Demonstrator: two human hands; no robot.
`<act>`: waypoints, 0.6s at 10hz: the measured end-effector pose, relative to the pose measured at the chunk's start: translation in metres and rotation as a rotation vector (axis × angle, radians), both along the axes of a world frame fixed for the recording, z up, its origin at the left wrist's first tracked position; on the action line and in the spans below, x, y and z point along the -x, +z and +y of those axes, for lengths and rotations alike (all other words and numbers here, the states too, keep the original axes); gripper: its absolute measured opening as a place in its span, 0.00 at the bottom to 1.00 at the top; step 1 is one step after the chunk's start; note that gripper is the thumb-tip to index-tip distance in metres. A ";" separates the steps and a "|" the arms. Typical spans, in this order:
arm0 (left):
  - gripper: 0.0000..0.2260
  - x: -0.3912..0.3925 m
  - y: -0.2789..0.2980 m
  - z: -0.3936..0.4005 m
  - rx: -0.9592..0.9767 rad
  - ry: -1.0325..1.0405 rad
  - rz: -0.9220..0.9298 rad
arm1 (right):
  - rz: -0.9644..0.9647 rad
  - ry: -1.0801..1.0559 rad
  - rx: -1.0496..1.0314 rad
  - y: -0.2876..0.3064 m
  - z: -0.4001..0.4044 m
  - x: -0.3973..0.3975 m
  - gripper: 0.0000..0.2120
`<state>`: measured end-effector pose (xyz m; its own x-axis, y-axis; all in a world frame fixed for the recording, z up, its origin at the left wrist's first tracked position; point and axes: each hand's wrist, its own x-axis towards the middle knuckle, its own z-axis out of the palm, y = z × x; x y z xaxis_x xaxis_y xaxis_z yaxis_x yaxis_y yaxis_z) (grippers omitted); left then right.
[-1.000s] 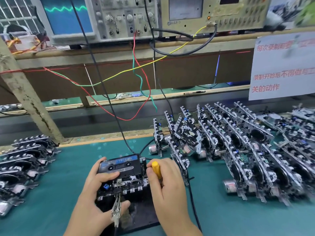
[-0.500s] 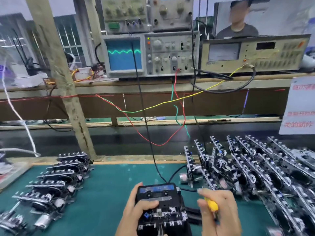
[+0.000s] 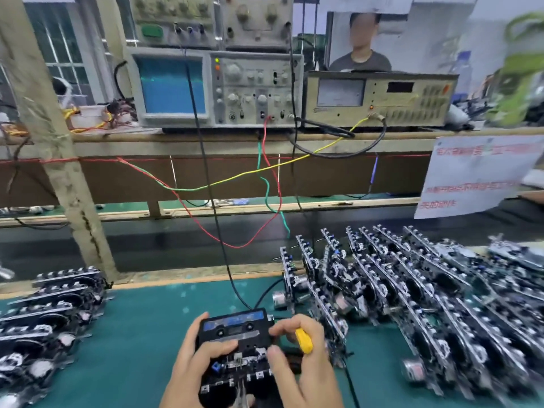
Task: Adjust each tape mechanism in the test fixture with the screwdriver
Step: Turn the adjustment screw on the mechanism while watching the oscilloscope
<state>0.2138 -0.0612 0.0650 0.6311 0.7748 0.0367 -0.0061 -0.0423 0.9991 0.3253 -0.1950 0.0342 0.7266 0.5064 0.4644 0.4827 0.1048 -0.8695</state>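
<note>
A black tape mechanism [image 3: 235, 343] with a blue-labelled cassette sits in the test fixture at the bottom centre of the green mat. My left hand [image 3: 191, 369] grips its left side, with the thumb lying across the top. My right hand [image 3: 300, 366] holds a yellow-handled screwdriver [image 3: 303, 340] at the mechanism's right edge; the tip is hidden behind my fingers. Rows of tape mechanisms [image 3: 412, 304] stand on edge to the right. Another stack of mechanisms [image 3: 47, 316] lies to the left.
An oscilloscope [image 3: 212, 89] and a meter unit [image 3: 379, 97] stand on the shelf behind. Black, red, green and yellow wires [image 3: 235, 178] hang down to the fixture. A wooden post [image 3: 59, 160] rises at left. A paper notice [image 3: 474, 175] hangs at right. A person sits beyond the shelf.
The view has tilted upward, bringing the shelf instruments and the person behind into sight. Both hands stay on the mechanism, and my right hand has shifted the screwdriver slightly at its right edge.
</note>
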 end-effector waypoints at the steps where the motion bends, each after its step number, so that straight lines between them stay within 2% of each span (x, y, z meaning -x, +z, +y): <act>1: 0.31 -0.003 -0.024 0.009 -0.275 -0.271 -0.053 | -0.193 -0.108 -0.160 0.021 0.001 0.018 0.20; 2: 0.31 -0.004 -0.052 0.020 -0.537 -0.273 0.032 | -0.376 -0.186 -0.368 0.050 0.002 0.024 0.22; 3: 0.21 -0.006 -0.071 0.019 -0.715 -0.094 0.041 | -0.537 -0.295 -0.550 0.066 0.003 0.031 0.28; 4: 0.27 -0.005 -0.083 0.015 -0.716 -0.029 0.056 | -0.528 -0.293 -0.604 0.075 0.006 0.045 0.29; 5: 0.25 -0.005 -0.078 0.014 -0.676 0.006 0.048 | -0.452 -0.322 -0.685 0.077 0.003 0.045 0.29; 6: 0.26 -0.002 -0.069 0.016 -0.676 -0.085 0.077 | -0.392 -0.292 -0.660 0.076 -0.002 0.041 0.35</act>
